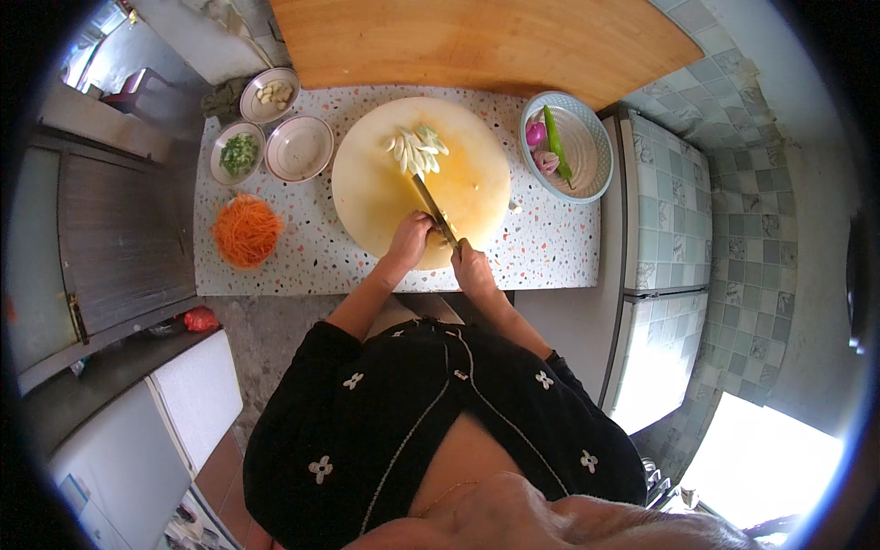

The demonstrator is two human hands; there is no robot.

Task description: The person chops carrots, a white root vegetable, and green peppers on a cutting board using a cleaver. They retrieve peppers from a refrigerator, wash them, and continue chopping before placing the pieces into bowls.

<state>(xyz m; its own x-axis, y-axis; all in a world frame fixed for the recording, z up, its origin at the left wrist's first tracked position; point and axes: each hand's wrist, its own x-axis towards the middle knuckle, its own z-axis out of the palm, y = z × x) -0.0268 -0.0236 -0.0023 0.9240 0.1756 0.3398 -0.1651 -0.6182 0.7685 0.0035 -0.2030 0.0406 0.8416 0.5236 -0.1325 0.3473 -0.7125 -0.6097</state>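
Note:
My right hand point(473, 267) is closed on the handle of a kitchen knife point(431, 205), its blade pointing up and left over a round cutting board point(357, 165). Beside the blade, the fingers of my left hand point(412, 237) are curled down near small pale pieces on the board; what they hold is hidden, and I cannot tell whether they grip anything. Beyond the knife tip lies a cluster of pale slanted slices point(416, 151). Small pale bits lie along the blade's right side.
At left are a bowl of chopped greens point(238, 155), a bowl of pale cloves point(273, 94), an empty bowl point(300, 148) and shredded carrot point(247, 231). A basket point(605, 148) at right holds a green chilli point(557, 144) and shallots point(546, 162). A wooden panel point(481, 41) stands behind.

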